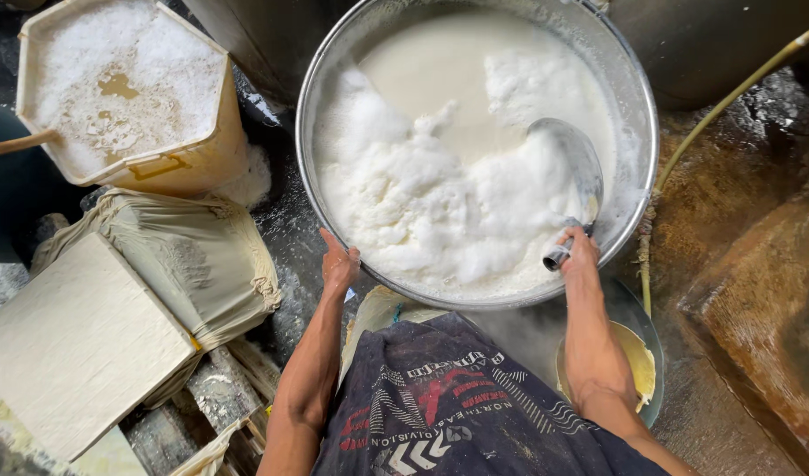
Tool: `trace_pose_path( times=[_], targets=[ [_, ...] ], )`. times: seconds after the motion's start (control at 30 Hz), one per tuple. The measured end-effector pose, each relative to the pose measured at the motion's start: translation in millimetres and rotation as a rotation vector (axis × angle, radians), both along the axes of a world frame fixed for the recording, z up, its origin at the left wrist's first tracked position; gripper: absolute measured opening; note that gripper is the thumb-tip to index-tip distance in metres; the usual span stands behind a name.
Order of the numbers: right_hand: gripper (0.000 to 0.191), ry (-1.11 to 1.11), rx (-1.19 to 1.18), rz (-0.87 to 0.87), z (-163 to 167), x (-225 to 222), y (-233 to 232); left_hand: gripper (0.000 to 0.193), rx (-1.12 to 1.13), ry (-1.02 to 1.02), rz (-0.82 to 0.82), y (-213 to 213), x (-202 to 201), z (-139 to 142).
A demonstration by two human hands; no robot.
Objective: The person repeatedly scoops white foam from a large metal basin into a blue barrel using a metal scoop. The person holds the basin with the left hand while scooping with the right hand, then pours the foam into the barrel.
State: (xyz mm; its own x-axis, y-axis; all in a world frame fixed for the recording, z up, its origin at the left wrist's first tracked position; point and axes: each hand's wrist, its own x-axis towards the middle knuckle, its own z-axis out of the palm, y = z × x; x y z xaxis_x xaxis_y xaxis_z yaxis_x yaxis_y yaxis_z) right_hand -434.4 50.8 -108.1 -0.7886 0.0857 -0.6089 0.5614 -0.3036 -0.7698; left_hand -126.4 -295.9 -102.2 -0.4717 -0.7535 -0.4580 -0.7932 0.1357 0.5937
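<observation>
Hands at a steel basin (334,53) of white foamy liquid, right hand (581,251) gripping a metal scoop (570,172).

Open liquid above foam (422,203) inside basin (638,115); bucket (193,167), cloth-wrapped block (193,256) crowd left.

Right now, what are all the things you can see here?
Metal basin: one, silver, top centre, holding white foamy liquid.
Ladle: one, silver, in the basin's right side.
Bucket: one, cream, top left, foam inside.
Cloth-wrapped box: one, beige, left.
Board: one, pale, lower left, lying on the cloth.
Hose: one, yellowish, right.
Small bowl: one, yellowish inside, lower right.
Left hand: on the basin's rim.
Right hand: fingers around the ladle handle.
</observation>
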Motion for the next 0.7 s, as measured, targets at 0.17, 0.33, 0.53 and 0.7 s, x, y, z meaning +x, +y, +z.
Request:
trace_pose_path(
  times=[0.17, 0.33, 0.53, 0.7],
  targets=[
    [0.011, -0.178, -0.260, 0.058, -21.3, -23.2, -59.4, 0.098, -0.003, -0.041, 0.023, -0.8, -4.1, -6.1],
    [0.009, -0.237, -0.250, 0.155, -26.1, -66.3, -130.4, 0.094, 0.043, -0.107, 0.064, 0.0, -9.5, -8.5],
    [0.012, -0.137, -0.198, 0.342, -14.8, -110.8, -224.0, 0.092, 0.134, -0.211, 0.132, 1.0, -21.3, -3.5],
    [0.054, 0.225, -0.149, 0.517, 3.7, -129.9, -311.2, 0.093, 0.077, -0.268, 0.126, -1.0, -24.3, -7.7]
  ],
)
